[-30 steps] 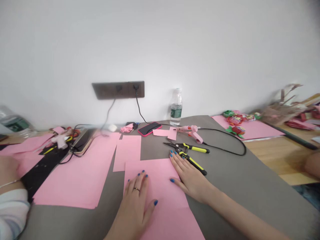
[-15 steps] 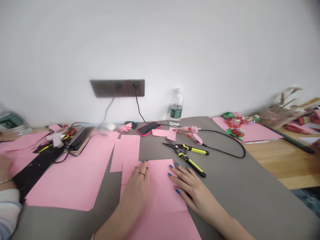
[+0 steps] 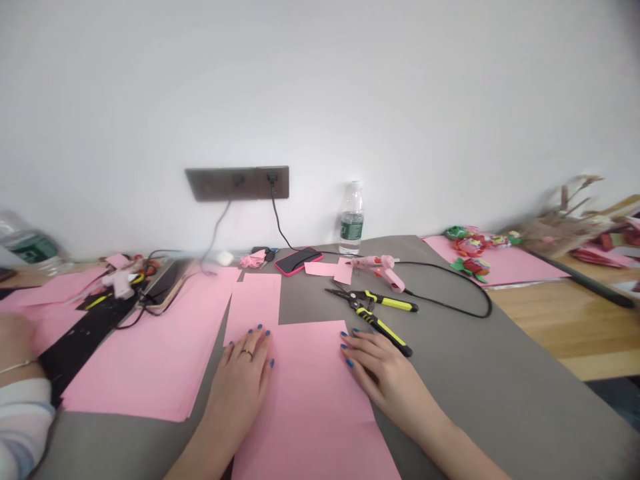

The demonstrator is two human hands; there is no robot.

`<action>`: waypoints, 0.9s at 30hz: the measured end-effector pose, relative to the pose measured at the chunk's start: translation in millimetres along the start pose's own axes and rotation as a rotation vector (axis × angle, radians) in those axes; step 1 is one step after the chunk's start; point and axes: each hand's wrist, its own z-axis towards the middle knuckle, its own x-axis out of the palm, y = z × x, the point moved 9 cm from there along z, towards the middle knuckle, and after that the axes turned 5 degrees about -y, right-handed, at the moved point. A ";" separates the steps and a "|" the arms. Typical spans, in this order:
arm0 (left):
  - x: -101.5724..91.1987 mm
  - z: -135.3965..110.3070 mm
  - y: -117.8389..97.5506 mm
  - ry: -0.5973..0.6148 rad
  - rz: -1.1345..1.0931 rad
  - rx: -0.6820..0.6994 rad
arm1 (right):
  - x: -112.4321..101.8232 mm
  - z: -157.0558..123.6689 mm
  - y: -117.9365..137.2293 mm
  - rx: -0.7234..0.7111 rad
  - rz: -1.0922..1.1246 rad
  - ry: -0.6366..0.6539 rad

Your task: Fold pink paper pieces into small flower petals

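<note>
A sheet of pink paper (image 3: 310, 393) lies on the grey tabletop between my hands, with a faint crease toward its near part. My left hand (image 3: 240, 373), a ring on one finger, rests flat on the sheet's left side with its fingers stretched out. Along the right edge my right hand (image 3: 387, 373) lies open, fingertips touching the paper. Neither hand grips anything. Just beyond the right hand are spread yellow-and-black pliers (image 3: 373, 310). A smaller pink paper piece (image 3: 254, 300) lies beyond my left hand.
A pink glue gun (image 3: 383, 267), a phone (image 3: 299, 261) and a water bottle (image 3: 351, 223) stand or lie near the wall. Stacked pink sheets (image 3: 145, 367) are at left, beside another person's arm (image 3: 20, 360). Paper flowers (image 3: 470, 250) lie at the back right.
My left hand has slid left across the sheet, from its middle to its left edge. My right hand has barely moved. The view has shifted slightly.
</note>
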 end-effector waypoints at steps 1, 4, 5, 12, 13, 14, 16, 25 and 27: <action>-2.0 7.0 0.8 0.036 -0.012 0.011 | -0.2 10.3 0.7 0.028 0.020 -0.020; -7.2 31.9 6.1 0.139 -0.013 -0.011 | 8.9 47.0 10.2 0.064 0.100 -0.046; -8.2 40.1 9.0 0.163 -0.040 -0.034 | 16.9 59.2 12.7 0.092 0.139 -0.015; 6.1 71.1 31.5 0.359 -0.406 -0.106 | 58.4 101.7 12.7 0.306 0.181 0.283; 6.6 72.3 31.7 0.386 -0.446 -0.088 | 57.5 103.6 13.1 0.304 0.196 0.297; 6.3 73.0 30.5 0.413 -0.486 -0.065 | 55.9 105.1 14.0 0.298 0.213 0.308; 4.0 73.0 24.3 0.464 -0.561 -0.012 | 50.9 108.1 19.2 0.270 0.259 0.320; -20.1 70.2 2.9 0.453 -0.641 0.079 | 30.0 120.4 51.1 0.131 0.428 0.272; -31.5 69.1 4.3 0.452 -0.641 0.109 | 20.8 119.3 45.8 0.113 0.448 0.242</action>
